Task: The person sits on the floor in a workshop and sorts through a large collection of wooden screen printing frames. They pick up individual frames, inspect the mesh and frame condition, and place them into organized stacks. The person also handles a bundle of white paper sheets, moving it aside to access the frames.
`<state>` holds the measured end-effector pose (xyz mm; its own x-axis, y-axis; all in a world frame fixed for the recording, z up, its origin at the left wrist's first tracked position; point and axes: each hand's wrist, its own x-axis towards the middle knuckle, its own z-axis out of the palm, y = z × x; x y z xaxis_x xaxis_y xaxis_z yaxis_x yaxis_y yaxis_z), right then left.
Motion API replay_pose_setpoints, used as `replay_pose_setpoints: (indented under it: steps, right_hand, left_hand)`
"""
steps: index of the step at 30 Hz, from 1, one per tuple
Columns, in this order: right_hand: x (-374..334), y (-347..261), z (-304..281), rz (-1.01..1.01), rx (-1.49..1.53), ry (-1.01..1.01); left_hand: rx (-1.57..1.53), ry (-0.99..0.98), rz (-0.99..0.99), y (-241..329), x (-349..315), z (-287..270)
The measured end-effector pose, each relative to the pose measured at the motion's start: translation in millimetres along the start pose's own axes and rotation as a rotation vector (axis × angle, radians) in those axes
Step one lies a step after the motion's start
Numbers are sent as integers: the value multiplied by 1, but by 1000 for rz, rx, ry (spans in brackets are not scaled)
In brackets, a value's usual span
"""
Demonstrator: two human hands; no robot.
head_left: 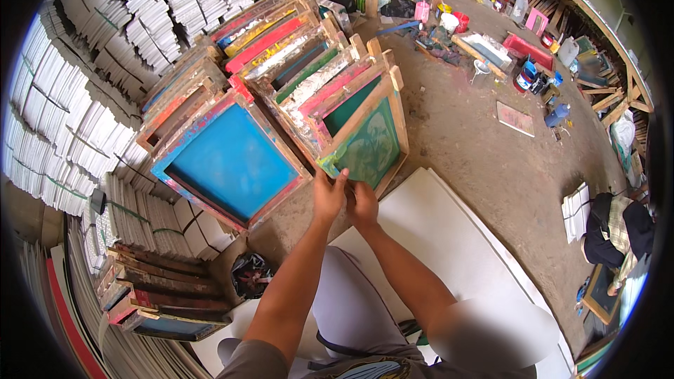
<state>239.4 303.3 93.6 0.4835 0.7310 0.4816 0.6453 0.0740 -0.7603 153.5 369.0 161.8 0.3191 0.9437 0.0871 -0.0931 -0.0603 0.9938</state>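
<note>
Both my hands are at the near lower corner of a wooden screen-printing frame with green mesh (pixel 368 142), which leans at the front of a row of similar frames. My left hand (pixel 330 196) is closed on that corner, its thumb pointing up along the wood. Close beside it, my right hand (pixel 363 203) has its fingers curled around the bottom edge; its fingertips are partly hidden. Pale marks show on the green mesh. To the left stands a larger frame with bright blue mesh (pixel 235 158) and paint-stained red wood, not touched by either hand.
Bundled stacks of white sheets (pixel 63 105) line the left side. White boards (pixel 435 238) lie beneath my legs. At lower left are more stacked frames (pixel 168 295) and a black bag (pixel 251 275). Paint buckets (pixel 523 78) stand on the floor at right; another person (pixel 618 231) is at far right.
</note>
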Motion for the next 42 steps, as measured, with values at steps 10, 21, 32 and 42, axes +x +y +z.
replay_pose_setpoints:
  steps: [10,21,32,42]
  right_hand:
    - [41,99,-110,231,-78,236]
    - [59,-71,-115,-129,127,-86]
    - [-62,-296,-38,-288,478,-400]
    - [-250,-385,77,-317,512,-711]
  left_hand:
    - [-101,-82,70,79,-72,-38]
    - [100,33,285,255,-139,-174]
    - [493,833,503,336,-299,-332]
    - [1054,1299,36,310,-474,-470]
